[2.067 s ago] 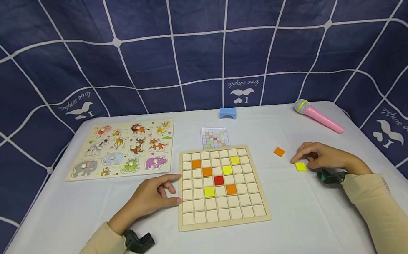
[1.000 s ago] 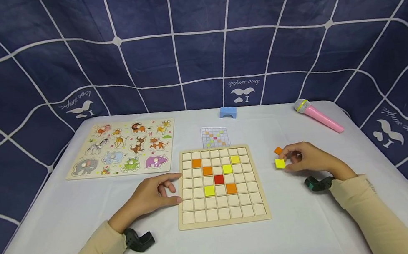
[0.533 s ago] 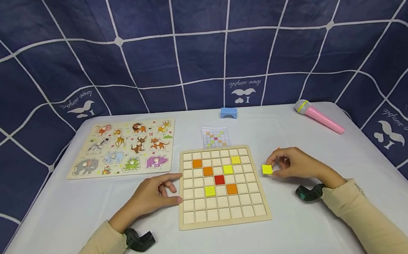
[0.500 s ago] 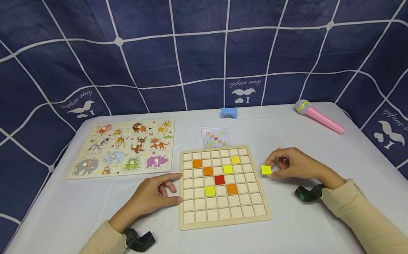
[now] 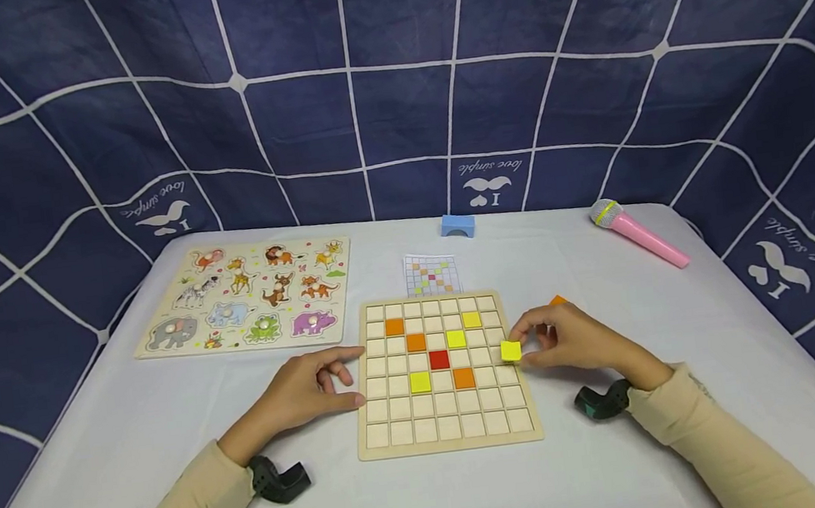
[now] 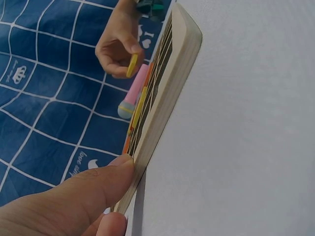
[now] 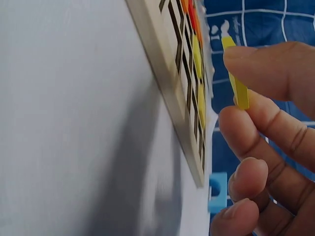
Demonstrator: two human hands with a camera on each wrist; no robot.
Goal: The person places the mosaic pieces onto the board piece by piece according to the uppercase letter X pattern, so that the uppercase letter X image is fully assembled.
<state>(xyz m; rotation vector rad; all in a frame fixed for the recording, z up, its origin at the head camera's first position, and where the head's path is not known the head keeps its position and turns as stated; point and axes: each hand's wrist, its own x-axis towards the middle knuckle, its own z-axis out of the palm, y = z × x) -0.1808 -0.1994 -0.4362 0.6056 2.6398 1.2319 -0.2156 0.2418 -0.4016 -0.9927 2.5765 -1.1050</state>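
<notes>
My right hand (image 5: 568,338) pinches a yellow square tile (image 5: 511,351) between thumb and fingers, over the right edge of the wooden grid board (image 5: 450,442). In the right wrist view the yellow tile (image 7: 238,81) is seen edge-on, raised above the board. At the board's left edge, my left hand (image 5: 310,392) rests with straight index finger and thumb against the rim; the left wrist view has the thumb (image 6: 110,179) on that rim. Set in the board's cells are a red tile (image 5: 439,359), several orange tiles (image 5: 416,343) and several yellow tiles (image 5: 456,339).
An orange tile (image 5: 558,300) lies partly hidden behind my right hand. Beyond the board is a printed pattern card (image 5: 431,272), then a blue arch block (image 5: 457,226). An animal puzzle board (image 5: 285,301) lies left, a pink toy microphone (image 5: 639,234) at the far right.
My right hand has picked up the yellow tile from the cloth and carried it left, past the loose orange tile, to the board's right edge. My left hand has stayed put.
</notes>
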